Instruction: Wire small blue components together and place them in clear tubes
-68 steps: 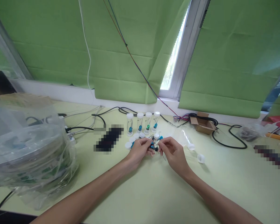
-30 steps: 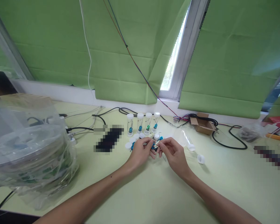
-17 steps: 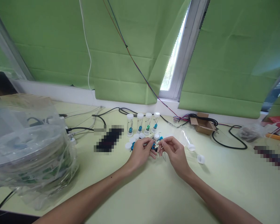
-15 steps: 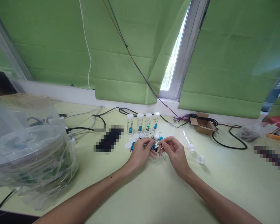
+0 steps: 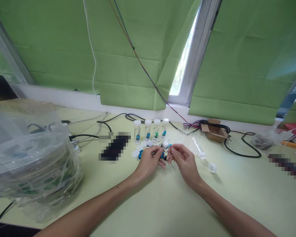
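Note:
My left hand point(image 5: 148, 162) is closed, thumb and fingertips pinching a small blue part point(image 5: 162, 154) with thin wires and a black piece point(image 5: 165, 157) beside it. My right hand point(image 5: 186, 160) faces it from the right, thumb and forefinger pinched on a thin wire point(image 5: 166, 152) that runs toward the blue part. Fingers hide much of both, so their exact kind does not show. Just behind the hands lie more blue parts point(image 5: 140, 154) and several white caps point(image 5: 135, 154). Beyond them clear tubes point(image 5: 137, 132) with white caps stand in a row, each with a blue or green part inside.
Right of my hands lie a clear tube point(image 5: 198, 148) and a loose white cap point(image 5: 212, 168). A small cardboard box point(image 5: 215, 133) and black cables point(image 5: 244, 156) sit farther back. Plastic-wrapped reels point(image 5: 37, 164) fill the left side. A blurred dark object point(image 5: 115, 148) lies left of the tubes.
My right fingertips have shifted slightly, and a thin wire now shows between the two hands. My left hand stays in place.

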`<state>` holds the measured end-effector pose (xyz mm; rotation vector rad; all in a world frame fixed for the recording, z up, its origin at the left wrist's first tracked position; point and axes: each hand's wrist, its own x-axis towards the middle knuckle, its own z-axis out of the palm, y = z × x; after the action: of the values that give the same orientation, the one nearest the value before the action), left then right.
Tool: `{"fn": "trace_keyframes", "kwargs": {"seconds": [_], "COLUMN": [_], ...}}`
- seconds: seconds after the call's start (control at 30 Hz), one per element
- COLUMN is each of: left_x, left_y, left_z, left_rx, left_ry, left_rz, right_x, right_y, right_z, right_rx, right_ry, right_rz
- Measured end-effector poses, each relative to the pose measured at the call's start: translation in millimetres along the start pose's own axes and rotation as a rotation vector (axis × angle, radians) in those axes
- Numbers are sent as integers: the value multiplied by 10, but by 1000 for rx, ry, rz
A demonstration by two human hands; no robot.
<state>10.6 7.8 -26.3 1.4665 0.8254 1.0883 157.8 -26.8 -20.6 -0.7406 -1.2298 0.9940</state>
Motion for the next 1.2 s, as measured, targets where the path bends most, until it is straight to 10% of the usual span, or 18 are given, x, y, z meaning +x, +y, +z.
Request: {"fn": "trace_keyframes", "kwargs": {"seconds": [1.2], "left_x": [-31], "left_y": [82], "left_z": [33], "left_rx": [-100], "left_ry": [9], "left_rz": [-75], "right_x": [-22], "right_y": [-10], "right_z": [37], "right_rx": [1], "right_ry": [-5], "right_rz": [32]}}
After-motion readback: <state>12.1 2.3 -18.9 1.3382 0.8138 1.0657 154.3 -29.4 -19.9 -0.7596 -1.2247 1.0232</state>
